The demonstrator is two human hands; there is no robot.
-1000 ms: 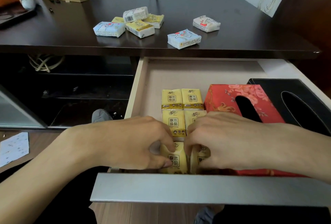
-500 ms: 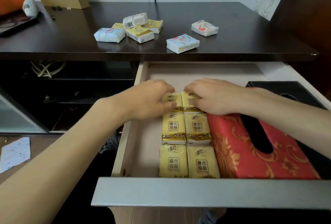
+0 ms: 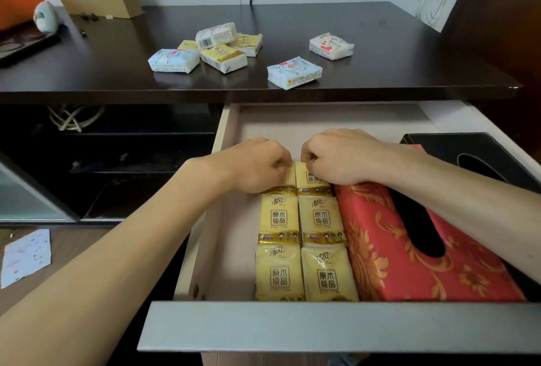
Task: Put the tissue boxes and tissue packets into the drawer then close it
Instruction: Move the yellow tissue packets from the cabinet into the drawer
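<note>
Both hands, left hand (image 3: 257, 165) and right hand (image 3: 336, 158), are pinching with curled fingers the rearmost yellow tissue packets (image 3: 311, 180) in the open drawer (image 3: 228, 251), bare floor lying behind and left.

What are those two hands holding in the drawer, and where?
Each hand, left and right, pinches the far edge of a yellow tissue packet in the back row; neither packet is lifted.

Glossy dark wood desk top (image 3: 380, 52); shiny plastic-wrapped yellow packets (image 3: 301, 245) – red box (image 3: 409, 263) in patterned cloth, drawer front (image 3: 322, 327) matt grey.
</note>
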